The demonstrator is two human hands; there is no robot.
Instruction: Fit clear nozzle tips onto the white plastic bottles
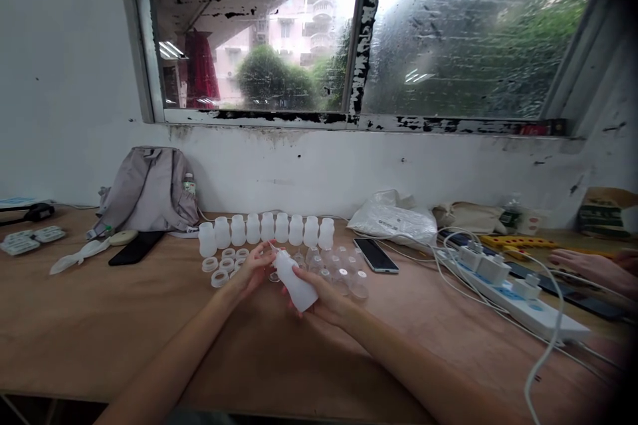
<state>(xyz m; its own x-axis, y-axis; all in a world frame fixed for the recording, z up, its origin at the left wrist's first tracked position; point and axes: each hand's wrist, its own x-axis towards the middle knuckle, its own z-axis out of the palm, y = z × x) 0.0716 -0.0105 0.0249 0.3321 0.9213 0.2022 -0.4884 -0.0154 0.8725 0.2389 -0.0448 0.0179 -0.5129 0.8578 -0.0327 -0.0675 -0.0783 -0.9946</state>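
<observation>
My right hand grips a small white plastic bottle, tilted with its neck pointing up and left. My left hand has its fingertips at the bottle's neck, where a small clear part sits; I cannot tell whether it is gripped. Behind the hands stands a row of several upright white bottles. White rings lie to the left of my hands, and clear caps lie to the right.
A grey backpack leans on the wall at left, with a black phone before it. Another phone, a white plastic bag and a power strip with cables lie right. Another person's hand rests at far right.
</observation>
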